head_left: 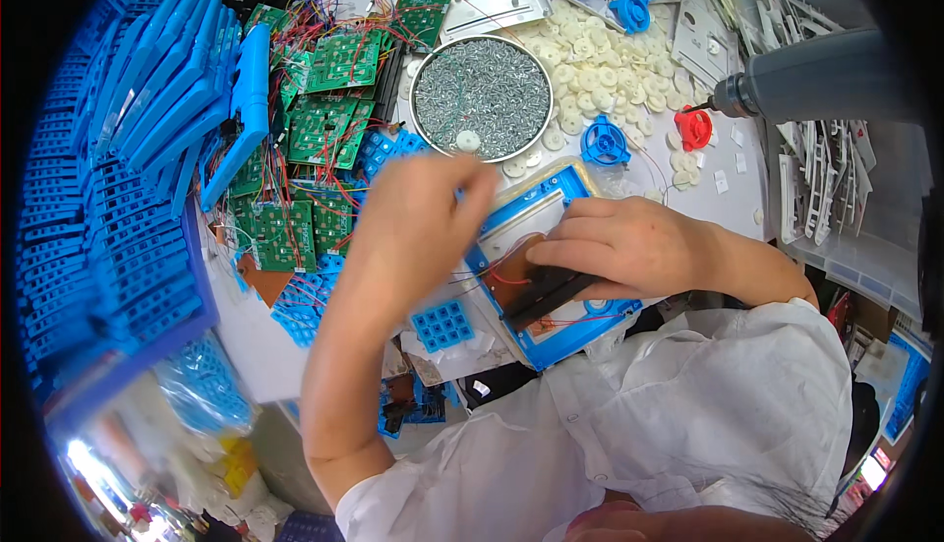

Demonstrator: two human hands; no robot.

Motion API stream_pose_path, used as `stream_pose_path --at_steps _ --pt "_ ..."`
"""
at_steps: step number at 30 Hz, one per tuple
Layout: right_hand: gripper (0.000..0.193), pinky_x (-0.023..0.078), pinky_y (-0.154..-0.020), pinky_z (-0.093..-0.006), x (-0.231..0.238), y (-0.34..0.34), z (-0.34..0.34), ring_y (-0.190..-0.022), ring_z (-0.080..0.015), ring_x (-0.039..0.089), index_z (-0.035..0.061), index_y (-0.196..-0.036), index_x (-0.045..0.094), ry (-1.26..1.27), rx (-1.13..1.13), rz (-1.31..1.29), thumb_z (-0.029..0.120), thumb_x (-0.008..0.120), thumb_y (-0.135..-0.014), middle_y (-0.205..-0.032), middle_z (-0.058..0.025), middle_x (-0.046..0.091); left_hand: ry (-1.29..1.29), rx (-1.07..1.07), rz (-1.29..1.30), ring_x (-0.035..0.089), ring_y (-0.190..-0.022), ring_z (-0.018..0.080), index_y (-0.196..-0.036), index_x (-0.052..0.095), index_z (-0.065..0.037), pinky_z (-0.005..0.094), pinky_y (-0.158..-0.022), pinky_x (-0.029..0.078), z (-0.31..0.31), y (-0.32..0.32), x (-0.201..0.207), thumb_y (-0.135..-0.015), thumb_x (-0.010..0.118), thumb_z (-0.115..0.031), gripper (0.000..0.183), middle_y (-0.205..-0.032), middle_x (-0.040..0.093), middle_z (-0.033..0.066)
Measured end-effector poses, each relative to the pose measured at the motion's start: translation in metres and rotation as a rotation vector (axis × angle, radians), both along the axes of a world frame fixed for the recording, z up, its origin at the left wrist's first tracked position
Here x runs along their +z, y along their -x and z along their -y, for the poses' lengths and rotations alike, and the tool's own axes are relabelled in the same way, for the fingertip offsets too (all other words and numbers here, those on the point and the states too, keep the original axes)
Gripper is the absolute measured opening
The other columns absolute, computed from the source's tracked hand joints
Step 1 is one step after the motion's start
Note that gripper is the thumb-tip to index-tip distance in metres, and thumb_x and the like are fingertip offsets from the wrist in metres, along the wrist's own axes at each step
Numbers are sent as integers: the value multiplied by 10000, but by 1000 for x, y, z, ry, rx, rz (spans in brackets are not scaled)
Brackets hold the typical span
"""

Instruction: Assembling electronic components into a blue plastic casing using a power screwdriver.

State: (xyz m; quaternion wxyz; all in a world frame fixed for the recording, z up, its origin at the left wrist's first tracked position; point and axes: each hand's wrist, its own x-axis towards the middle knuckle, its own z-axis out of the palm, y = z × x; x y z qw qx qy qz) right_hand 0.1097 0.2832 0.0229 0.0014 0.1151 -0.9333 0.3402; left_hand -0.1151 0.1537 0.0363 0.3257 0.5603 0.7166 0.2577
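A blue rectangular plastic housing (560, 347) lies in front of me at the table's near edge, tilted in the view. Inside it sit a brown circuit board (507, 284) and thin red wires. My right hand (629, 245) reaches over the housing from the right, its fingers closed on a long black plastic part (551, 296) above the board. My left hand (418, 203) is raised to the left of the housing, near the bowl of screws. It is smeared by motion with its fingers bent, and whether they hold anything cannot be seen.
A round bowl (421, 121) full of small screws stands beyond my hands. Green circuit boards (339, 60) with wires pile up left, beside stacked blue plastic parts (157, 80). White plastic discs (590, 60) lie behind. A powered screwdriver (787, 82) juts in from the right. A blue keypad (442, 326) lies near.
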Motion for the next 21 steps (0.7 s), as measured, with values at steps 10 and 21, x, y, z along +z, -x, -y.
stream_pose_path --at_steps 10,21 --pt "430 563 -799 -398 28 -31 1 -958 -316 658 55 -1185 670 -14 -175 -259 187 811 -800 -1064 -109 655 -418 45 -698 680 -834 305 -869 772 -108 458 -719 496 -68 17 -69 -867 743 -207 103 -875 696 74" --pt "403 551 -931 -415 81 -20 -46 -1053 -283 681 -66 -1313 507 281 -914 -906 50 639 -949 -1241 -248 635 -698 175 -614 679 -769 248 -799 753 -115 420 -695 444 -60 8 -58 -860 718 -182 97 -801 687 49"
